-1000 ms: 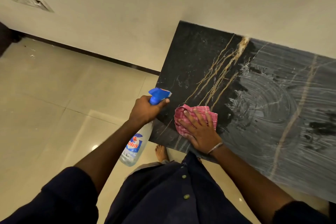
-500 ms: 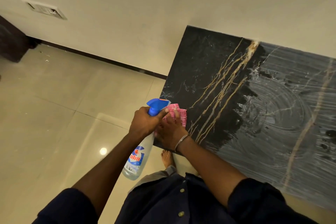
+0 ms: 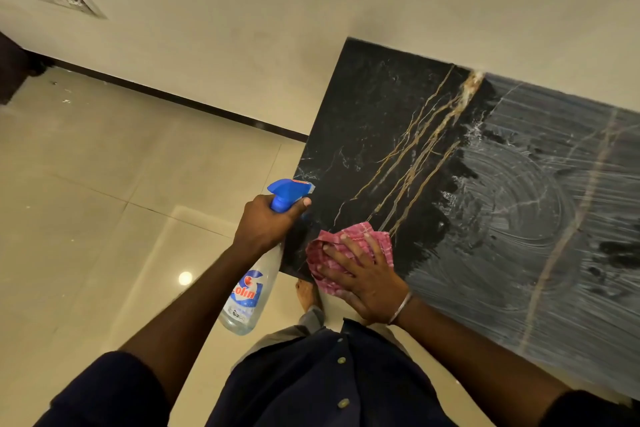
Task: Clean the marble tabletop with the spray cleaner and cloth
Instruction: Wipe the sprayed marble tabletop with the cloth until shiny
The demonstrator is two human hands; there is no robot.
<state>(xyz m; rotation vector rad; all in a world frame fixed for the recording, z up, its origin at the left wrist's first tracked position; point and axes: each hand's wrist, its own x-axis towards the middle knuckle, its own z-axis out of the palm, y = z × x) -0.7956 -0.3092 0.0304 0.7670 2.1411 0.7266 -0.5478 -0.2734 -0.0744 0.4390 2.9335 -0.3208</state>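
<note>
Counter against the wall, person at its near-left corner

The counter (image 3: 381, 107) ran rightward along the wall (image 3: 311, 3). The cloth (image 3: 346, 246) lay on its near-left corner under the right hand (image 3: 367, 281). Just left of that corner, off the counter and above the floor (image 3: 86, 201), the left hand (image 3: 266, 222) held the spray bottle (image 3: 249, 295), which hung downward.

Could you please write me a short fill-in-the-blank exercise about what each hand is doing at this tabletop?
1. The left hand holds a clear spray bottle with a ____ trigger head.
2. The right hand presses a pink checked cloth flat on the black ____ tabletop.
3. The smeared, streaky wet part of the tabletop lies to the cloth's ____.
4. A thin metal ____ circles the right wrist.

Missing words: blue; marble; right; bangle
</note>
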